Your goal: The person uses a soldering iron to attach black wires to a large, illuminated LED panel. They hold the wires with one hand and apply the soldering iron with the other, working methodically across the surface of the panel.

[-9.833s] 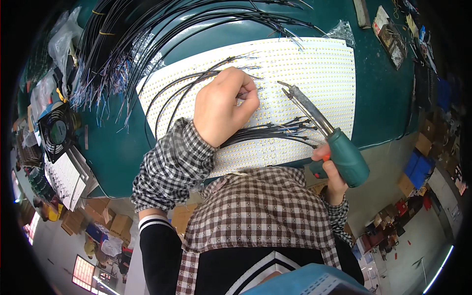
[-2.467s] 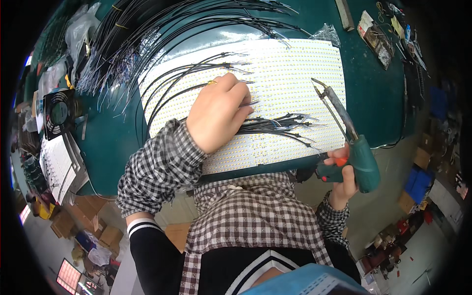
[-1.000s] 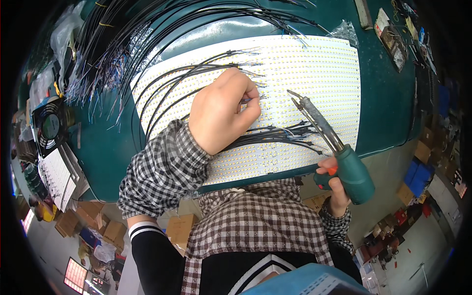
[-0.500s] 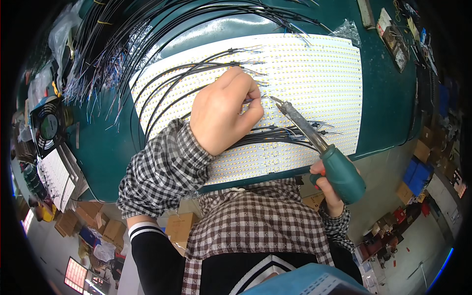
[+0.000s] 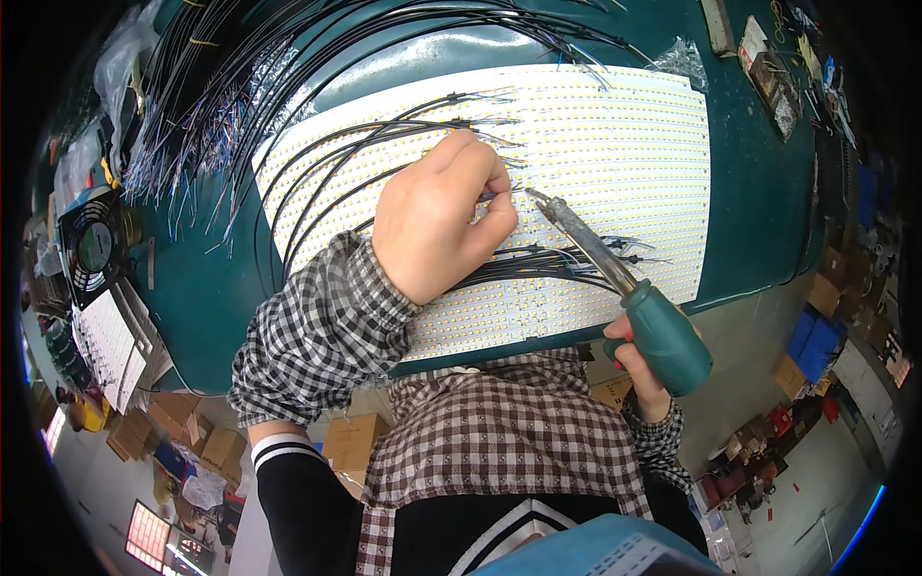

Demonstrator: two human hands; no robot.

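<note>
Joining wire [image 5: 488,196] to board [image 5: 615,154], we think | left hand [image 5: 432,216] pinching wire, right hand [image 5: 647,386] gripping iron [image 5: 667,336] | next, we likely need very steady hands

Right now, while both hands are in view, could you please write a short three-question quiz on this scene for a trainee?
1. Which hand grips the green-handled soldering tool, the left hand or the right hand?

2. True or false: black cables lie on the white board with its rows of small yellow dots.

3. Which of these is to the left of the board?
A) a black fan
B) a red bucket
C) a glass jar

Key: 1. The right hand. 2. True. 3. A.
</note>
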